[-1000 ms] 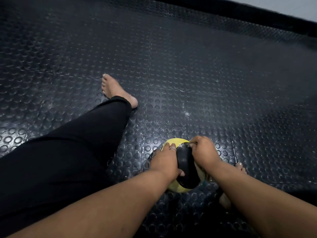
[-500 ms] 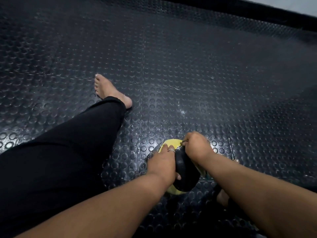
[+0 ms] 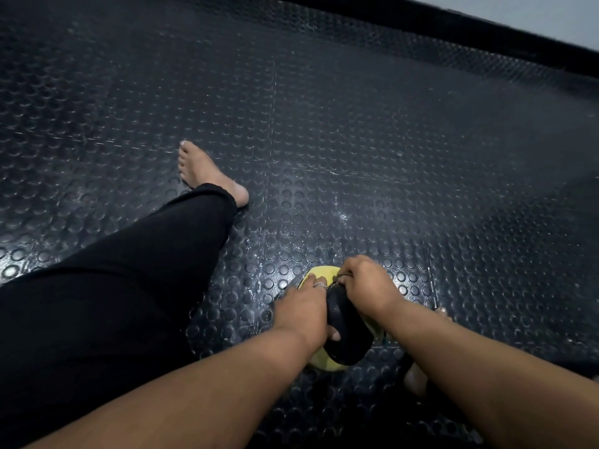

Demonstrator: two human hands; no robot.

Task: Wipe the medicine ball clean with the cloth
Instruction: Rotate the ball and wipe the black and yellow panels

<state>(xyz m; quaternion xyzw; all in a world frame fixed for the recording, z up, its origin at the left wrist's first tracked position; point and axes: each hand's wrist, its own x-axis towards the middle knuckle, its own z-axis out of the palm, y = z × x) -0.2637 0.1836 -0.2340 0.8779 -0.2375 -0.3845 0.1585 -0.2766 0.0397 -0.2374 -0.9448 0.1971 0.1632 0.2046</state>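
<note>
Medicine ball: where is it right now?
Head view, lower centre-right: the medicine ball sits on the studded floor mat, held between the left hand and right hand.

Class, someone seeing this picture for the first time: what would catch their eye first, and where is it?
The yellow-and-black medicine ball low in the middle, held between the left hand and right hand. Next, the black-trousered leg stretching to a bare foot on the dark studded rubber floor.
</note>
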